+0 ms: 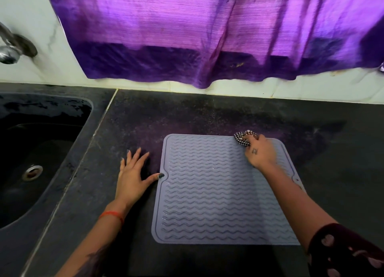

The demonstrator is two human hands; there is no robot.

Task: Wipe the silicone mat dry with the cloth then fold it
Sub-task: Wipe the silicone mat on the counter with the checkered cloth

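A grey-blue silicone mat (209, 191) with wavy ridges lies flat on the dark counter, and small water drops glint between its ridges. My right hand (260, 153) presses a bunched black-and-white checked cloth (243, 138) onto the mat's far right corner. My left hand (133, 177) lies flat on the counter to the left of the mat, fingers spread, its thumb tip touching the notch in the mat's left edge.
A dark sink (35, 158) with a metal drain (32, 172) is sunk into the counter (207, 112) at the left, under a steel tap (12, 46). A purple curtain (207, 37) hangs over the white tiled wall behind the counter.
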